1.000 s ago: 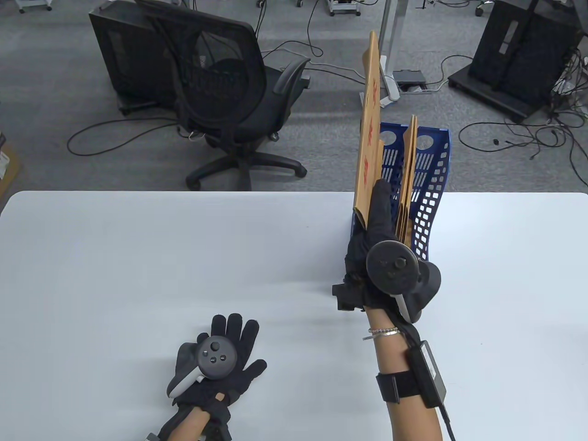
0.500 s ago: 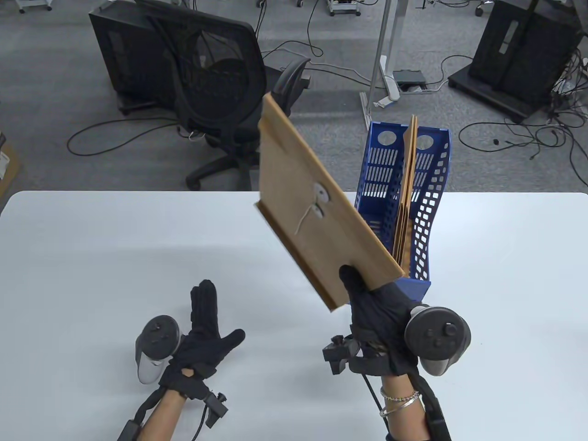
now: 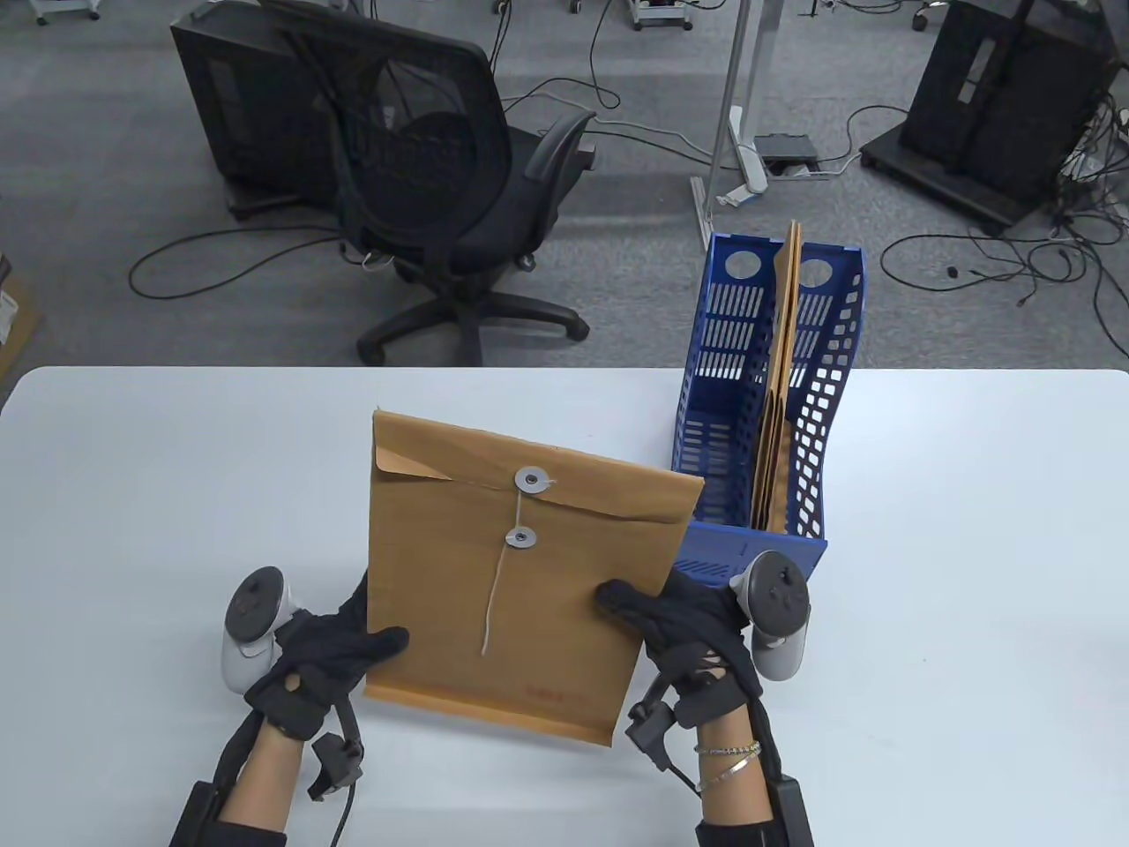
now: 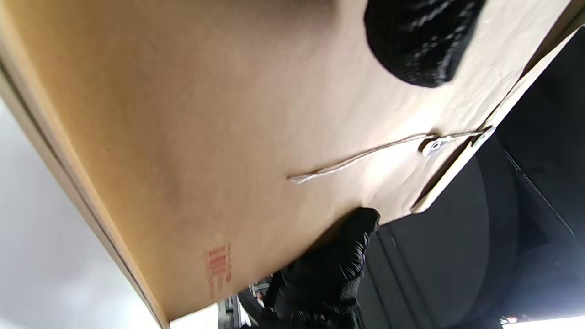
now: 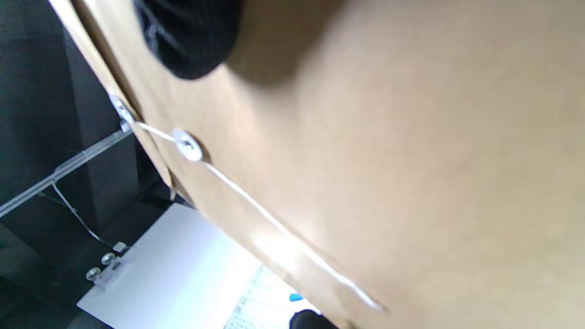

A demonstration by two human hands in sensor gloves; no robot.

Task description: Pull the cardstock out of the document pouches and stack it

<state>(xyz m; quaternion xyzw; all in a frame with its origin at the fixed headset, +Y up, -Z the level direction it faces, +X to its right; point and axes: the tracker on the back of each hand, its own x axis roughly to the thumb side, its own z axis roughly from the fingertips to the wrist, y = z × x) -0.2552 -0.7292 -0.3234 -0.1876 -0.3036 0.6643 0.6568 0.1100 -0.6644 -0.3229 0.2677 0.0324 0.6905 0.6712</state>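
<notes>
Counted around the one blue file rack [image 3: 706, 494] on the table [image 3: 132, 494]: one brown envelope [image 3: 494, 609] out to its left, two gloved hands, left hand [image 3: 326, 657] and right hand [image 3: 684, 622], two button discs on that envelope, and more envelopes [image 3: 781, 397] inside, too tightly packed to count.

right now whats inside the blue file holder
Several brown pouches stand upright in the blue file holder, toward its right side; the left part looks open. Their contents and the holder's floor are hidden.
</notes>
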